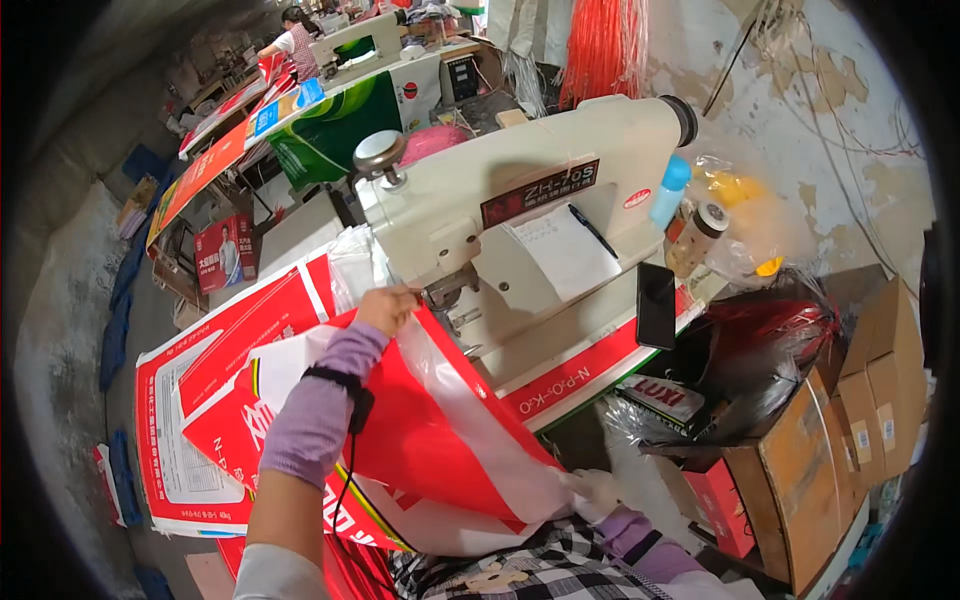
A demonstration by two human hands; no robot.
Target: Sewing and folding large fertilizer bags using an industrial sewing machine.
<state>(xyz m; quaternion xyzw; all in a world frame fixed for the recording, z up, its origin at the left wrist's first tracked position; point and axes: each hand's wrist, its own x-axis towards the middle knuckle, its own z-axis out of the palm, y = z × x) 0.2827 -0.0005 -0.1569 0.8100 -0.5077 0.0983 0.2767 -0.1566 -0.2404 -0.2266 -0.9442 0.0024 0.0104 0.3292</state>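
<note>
A large red and white printed sack (430, 400) spreads across my lap and up to the sewing machine (540, 200), its edge folded over. My left hand (388, 310) pinches the top edge of this sack right beside the machine's needle area (455, 295); a purple sleeve and a dark band cover the forearm. Down near my lap, my right hand (592, 495), which looks white-gloved, grips the sack's lower right corner. Its fingertips are partly hidden. More flat red and white sacks (190, 430) lie in a stack to the left.
A phone (655, 305), a paper sheet (565, 250) with a pen, a bottle (697, 238) and a blue-capped container (670, 190) rest on or by the machine. Cardboard boxes (800, 480) crowd the right. Red strands (605, 50) hang behind. Another person (300, 45) works far back left.
</note>
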